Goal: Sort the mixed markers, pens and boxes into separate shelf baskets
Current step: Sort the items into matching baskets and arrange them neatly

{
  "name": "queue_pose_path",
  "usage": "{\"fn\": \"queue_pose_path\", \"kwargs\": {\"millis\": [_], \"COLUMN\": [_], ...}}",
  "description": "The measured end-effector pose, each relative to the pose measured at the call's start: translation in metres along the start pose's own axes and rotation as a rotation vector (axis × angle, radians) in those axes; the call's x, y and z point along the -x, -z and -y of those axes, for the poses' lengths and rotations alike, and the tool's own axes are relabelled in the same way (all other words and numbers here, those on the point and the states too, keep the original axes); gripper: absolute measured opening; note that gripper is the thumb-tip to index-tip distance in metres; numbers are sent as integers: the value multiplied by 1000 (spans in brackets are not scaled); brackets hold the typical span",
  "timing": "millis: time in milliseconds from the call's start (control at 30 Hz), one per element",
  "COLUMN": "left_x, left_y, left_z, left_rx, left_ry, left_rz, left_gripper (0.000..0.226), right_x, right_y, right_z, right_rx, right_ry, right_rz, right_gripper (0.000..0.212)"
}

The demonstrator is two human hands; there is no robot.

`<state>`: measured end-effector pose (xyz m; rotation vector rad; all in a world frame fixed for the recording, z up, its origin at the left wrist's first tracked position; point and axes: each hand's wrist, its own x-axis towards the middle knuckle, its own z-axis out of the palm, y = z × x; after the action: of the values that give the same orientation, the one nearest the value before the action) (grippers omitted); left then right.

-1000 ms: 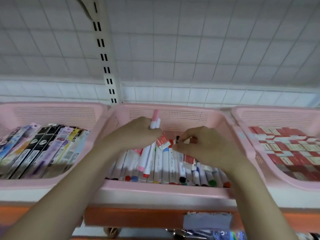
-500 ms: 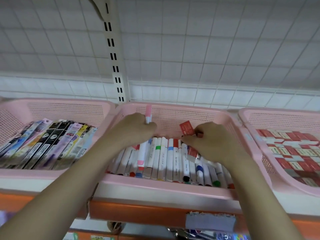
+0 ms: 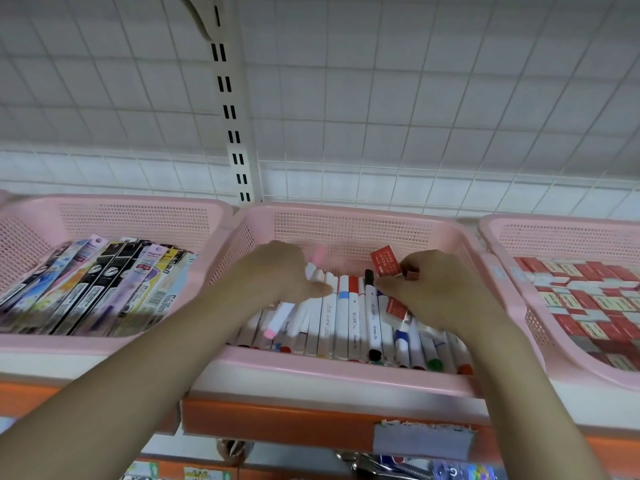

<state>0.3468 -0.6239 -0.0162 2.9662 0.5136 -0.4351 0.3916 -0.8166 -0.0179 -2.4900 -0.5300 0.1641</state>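
Hands [image 3: 363,282] over pink basket [image 3: 346,374], orange shelf [image 3: 277,420]

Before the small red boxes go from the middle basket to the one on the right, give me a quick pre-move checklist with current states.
1. Right hand has a grip on a red box: ok.
2. Second red box still lying among the markers: not ok.
3. Right basket holds only boxes: ok.
4. Left hand free: not ok, it holds a pink-capped marker.
5. Further boxes under the right hand: cannot tell.
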Motion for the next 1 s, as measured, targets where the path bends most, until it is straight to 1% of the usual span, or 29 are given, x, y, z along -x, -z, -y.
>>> {"fn": "queue_pose_path", "kwargs": {"millis": [133,233,300,367,400,467,500,533,567,600,667,733,800,867,1000], "left_x": [4,2,2,5,7,10,12,14,16,17,16,15,13,14,19], "left_y": [-4,-6,-4,-1,1,1,1,-1,-4,-8,-16,-22,-25,-24,-6], "left_z": [9,8,12,21,25,32,33,31,28,24,17,17,23,25,7], "left_rx": [-29,-23,10,100,188,406,485,514,498,455,337,210,179,250,548], "left_ry": [21,42,40,25,12,-27,-53,-93,-141,-189,-248,-240,-232,-271,-369], "left_rz": [26,42,-1,-82,-134,-253,-302,-328,-329,-313,-237,-179,-170,-185,-379], "left_gripper": [57,65,64,61,57,40,30,22,18,19,36,44,44,39,13], "right_x": [-2,-3,-3,-3,-2,-2,-2,-2,-1,-1,0,2,5,7,10], "right_y": [-2,-6,-8,-8,-8,-9,-11,-14,-18,-22,-28,-30,-30,-30,-21], "right_z": [3,8,10,11,11,13,15,19,23,27,33,34,32,29,23], "right_rx": [9,15,25,16,8,0,0,4,9,14,12,12,24,24,-42], "right_ry": [-14,-18,-19,-29,-36,-46,-46,-42,-37,-30,-30,-46,-65,-77,-78], "right_rz": [10,34,31,21,18,13,11,9,7,4,-5,-9,-17,-38,-112], "right_gripper": [28,26,26,28,29,30,31,32,33,34,37,37,35,33,30]}}
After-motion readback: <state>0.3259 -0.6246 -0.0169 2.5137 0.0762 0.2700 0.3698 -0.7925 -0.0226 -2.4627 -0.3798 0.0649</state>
